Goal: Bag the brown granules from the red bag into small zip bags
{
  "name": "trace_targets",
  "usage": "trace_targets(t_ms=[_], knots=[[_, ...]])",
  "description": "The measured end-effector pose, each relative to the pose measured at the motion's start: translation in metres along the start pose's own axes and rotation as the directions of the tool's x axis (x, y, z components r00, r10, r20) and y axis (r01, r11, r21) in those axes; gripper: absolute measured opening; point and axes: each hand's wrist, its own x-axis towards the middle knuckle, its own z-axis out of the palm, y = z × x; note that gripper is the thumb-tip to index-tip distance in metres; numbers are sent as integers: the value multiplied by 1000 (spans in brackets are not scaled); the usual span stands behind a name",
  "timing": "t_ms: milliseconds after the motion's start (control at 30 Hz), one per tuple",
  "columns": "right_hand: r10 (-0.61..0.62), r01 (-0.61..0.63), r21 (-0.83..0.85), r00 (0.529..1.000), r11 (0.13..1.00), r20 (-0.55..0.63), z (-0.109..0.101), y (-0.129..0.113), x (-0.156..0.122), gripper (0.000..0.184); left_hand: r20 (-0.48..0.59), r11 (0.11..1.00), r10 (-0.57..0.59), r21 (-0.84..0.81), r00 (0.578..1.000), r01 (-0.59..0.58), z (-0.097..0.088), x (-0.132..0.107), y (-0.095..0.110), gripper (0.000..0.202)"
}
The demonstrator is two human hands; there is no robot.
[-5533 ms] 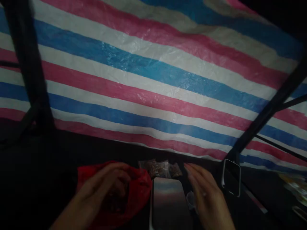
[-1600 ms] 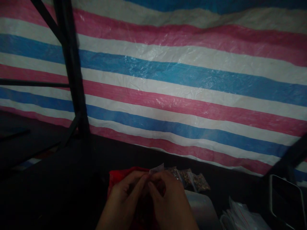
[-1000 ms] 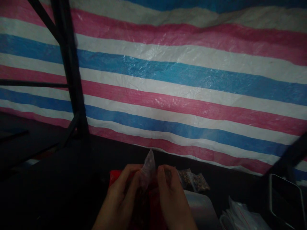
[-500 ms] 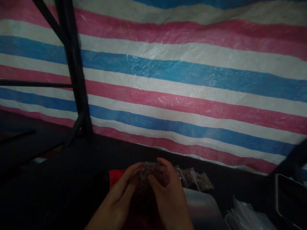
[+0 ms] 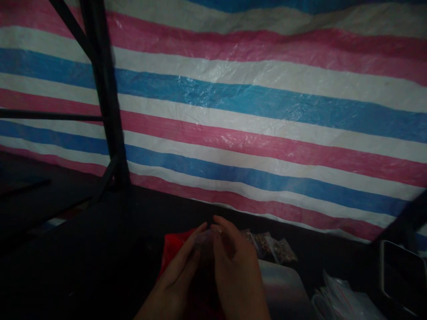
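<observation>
Between my two hands is a small clear plastic bag (image 5: pixel 204 242), dim and partly covered by my fingers. My left hand (image 5: pixel 178 278) is closed on its left side. With thumb and fingers pinched, my right hand (image 5: pixel 235 266) grips its upper right edge. Whatever the bag contains is too dark to make out. Red plastic (image 5: pixel 173 249) lies behind and below my left hand. Just past my right hand, several small filled clear bags (image 5: pixel 282 250) lie in a row, holding little brownish pieces.
A silvery metal container (image 5: pixel 283 286) stands right of my hands. Farther right lie a stack of flat zip bags (image 5: pixel 347 298) and a dark object with a pale rim (image 5: pixel 403 278). A striped tarp (image 5: pixel 253 120) hangs behind a black metal post (image 5: pixel 108 102).
My hands have shifted slightly right and drawn closer together around the bag. The bag's top is more hidden by my fingers, and more of the red plastic shows.
</observation>
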Motion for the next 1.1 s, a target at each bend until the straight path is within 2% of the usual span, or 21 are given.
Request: trace_targets(t_ms=[167,333,433,500,633,833,933,1100], knots=[[16,-18,62,999,998,44,-4,-3,4,33,-3,998,-59,-8,998,59,3,2,-1,56],[21,-28,128,998,991,57,-7,-2,3,36,4,991,-74,-113,997,74,6,8,-10,65],[31,-45,98,990,994,141,-7,2,3,25,-8,992,-78,-97,997,77,9,9,-11,64],[29,-46,108,987,993,157,-8,3,4,21,7,994,-73,-81,997,73,11,8,-8,62],[19,-26,147,999,989,47,-9,3,7,17,-12,998,-33,-50,999,32,13,7,-1,60],[28,-20,115,997,993,-70,-9,9,12,18,48,990,-89,-106,995,94,7,11,0,65],[3,9,119,995,993,-96,-9,9,13,17,58,987,-25,-158,998,34,3,14,-5,66],[-27,33,93,997,995,-69,-9,10,14,17,75,971,102,-223,992,-83,0,17,-17,59]])
